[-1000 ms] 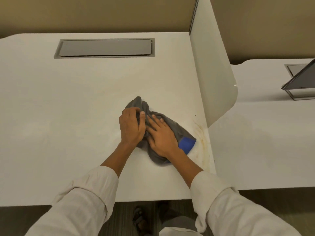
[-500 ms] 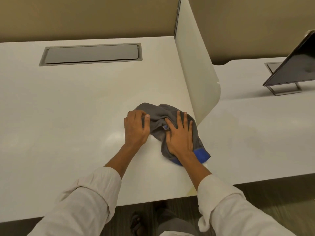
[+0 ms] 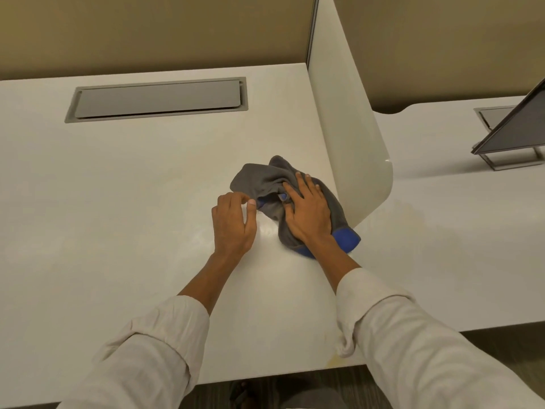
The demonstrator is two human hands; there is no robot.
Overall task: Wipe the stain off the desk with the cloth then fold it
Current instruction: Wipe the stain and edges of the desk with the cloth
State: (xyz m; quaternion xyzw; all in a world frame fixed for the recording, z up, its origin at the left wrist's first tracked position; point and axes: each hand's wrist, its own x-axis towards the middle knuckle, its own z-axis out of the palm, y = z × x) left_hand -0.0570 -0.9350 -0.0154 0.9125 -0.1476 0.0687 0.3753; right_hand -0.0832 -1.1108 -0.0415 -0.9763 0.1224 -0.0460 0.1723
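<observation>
A crumpled grey cloth (image 3: pixel 262 181) with blue edging lies on the white desk (image 3: pixel 132 187), close to the curved divider. My right hand (image 3: pixel 309 214) lies flat on the cloth's right half, fingers spread, pressing it down. My left hand (image 3: pixel 233 222) is just left of the cloth, thumb and forefinger pinching its near left edge. A faint yellowish stain (image 3: pixel 334 360) shows at the desk's front edge near my right sleeve. The desk surface under the cloth is hidden.
A white curved divider panel (image 3: pixel 351 137) stands right beside the cloth. A grey cable hatch (image 3: pixel 156 98) is set into the desk at the back. On the neighbouring desk to the right stands a tilted dark screen (image 3: pixel 513 131).
My left hand has come off the cloth's top and now pinches its left edge. The right hand stays pressed on the cloth, which lies nearer the divider. The head view shifted.
</observation>
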